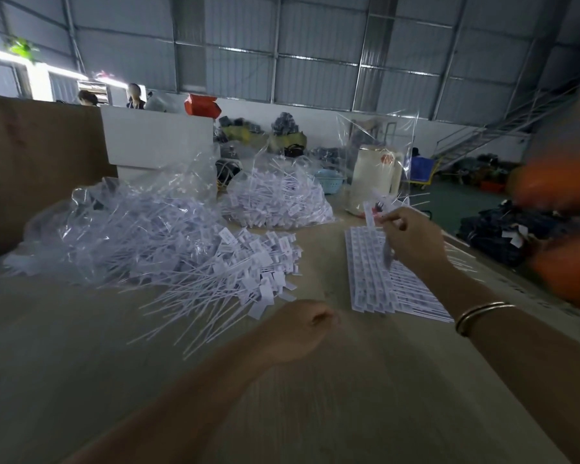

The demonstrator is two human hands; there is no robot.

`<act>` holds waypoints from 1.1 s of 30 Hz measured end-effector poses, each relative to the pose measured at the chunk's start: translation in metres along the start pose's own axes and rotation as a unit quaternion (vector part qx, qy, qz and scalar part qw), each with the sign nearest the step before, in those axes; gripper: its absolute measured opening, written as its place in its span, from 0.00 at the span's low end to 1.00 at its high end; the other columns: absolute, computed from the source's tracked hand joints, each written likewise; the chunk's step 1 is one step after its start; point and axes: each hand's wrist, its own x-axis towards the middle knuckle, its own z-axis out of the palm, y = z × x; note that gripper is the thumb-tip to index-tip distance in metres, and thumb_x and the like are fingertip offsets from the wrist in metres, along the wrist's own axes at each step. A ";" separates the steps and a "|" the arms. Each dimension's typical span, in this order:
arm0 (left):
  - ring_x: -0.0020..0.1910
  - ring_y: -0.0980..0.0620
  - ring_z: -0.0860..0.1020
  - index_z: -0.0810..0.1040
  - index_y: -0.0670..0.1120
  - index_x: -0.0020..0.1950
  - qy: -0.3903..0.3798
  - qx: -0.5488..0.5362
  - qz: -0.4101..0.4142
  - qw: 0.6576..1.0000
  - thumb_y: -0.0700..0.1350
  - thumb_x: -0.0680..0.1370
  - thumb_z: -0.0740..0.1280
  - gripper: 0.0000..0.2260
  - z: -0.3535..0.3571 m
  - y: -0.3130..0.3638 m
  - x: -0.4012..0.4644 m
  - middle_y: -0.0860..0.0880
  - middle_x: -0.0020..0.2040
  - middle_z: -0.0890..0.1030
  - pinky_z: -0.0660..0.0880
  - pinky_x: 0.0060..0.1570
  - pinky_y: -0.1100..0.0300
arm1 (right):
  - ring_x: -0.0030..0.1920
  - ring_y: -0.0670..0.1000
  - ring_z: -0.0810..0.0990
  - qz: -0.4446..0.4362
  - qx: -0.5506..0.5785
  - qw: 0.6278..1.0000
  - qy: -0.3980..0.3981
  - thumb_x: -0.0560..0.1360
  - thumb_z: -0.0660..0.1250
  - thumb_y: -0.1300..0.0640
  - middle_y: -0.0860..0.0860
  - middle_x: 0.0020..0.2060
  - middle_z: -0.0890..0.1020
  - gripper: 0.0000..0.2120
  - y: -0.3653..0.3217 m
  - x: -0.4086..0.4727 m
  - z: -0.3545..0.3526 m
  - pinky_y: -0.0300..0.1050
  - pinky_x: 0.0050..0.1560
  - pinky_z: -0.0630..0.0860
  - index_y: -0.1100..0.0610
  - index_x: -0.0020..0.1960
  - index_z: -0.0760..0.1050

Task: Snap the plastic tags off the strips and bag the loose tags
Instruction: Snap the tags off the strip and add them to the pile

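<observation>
Item: plastic tags, judged light, thin, springy and slippery.
- Strips (375,272): stacked flat on the table (315,396).
- One tag (369,214): pinched by the right hand (407,234) above the strips; best gripped by its flat head.
- Loose tags (235,272): heaped at centre.
- Left hand (302,329): curled, seemingly empty.

Left hand (303,329): forearm extended forward, fingers curled into a loose fist. Right hand (407,234): raised, fingers pinched together, thin bracelets on the wrist.

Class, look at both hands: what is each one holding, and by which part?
The right hand pinches a single tag near its lower end. The left hand is curled, apparently holding nothing.
</observation>
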 end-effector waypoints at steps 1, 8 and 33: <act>0.54 0.54 0.78 0.78 0.48 0.58 0.003 -0.026 -0.010 1.000 0.50 0.81 0.56 0.13 0.000 0.000 0.000 0.50 0.55 0.80 0.73 0.55 0.58 | 0.37 0.51 0.79 -0.017 -0.036 0.999 -0.017 0.77 0.61 0.54 0.51 0.37 0.80 0.08 -0.003 -0.003 0.001 0.52 0.42 0.79 0.53 0.49 0.78; 0.42 0.57 0.81 0.74 0.50 0.56 0.052 -0.272 -0.064 0.959 0.51 0.82 0.56 0.10 0.003 0.018 0.009 0.52 0.47 0.81 0.76 0.45 0.62 | 0.40 0.51 0.74 -0.088 -0.188 0.969 -0.130 0.76 0.58 0.49 0.48 0.40 0.77 0.10 -0.035 -0.043 0.037 0.42 0.38 0.69 0.49 0.48 0.77; 0.37 0.57 0.81 0.76 0.58 0.53 0.218 -0.299 -0.024 0.929 0.42 0.81 0.58 0.12 -0.050 -0.047 -0.031 0.53 0.42 0.84 0.74 0.34 0.68 | 0.39 0.51 0.77 -0.566 -0.358 0.743 0.000 0.62 0.76 0.61 0.51 0.41 0.80 0.20 -0.099 -0.043 0.021 0.44 0.42 0.72 0.45 0.51 0.81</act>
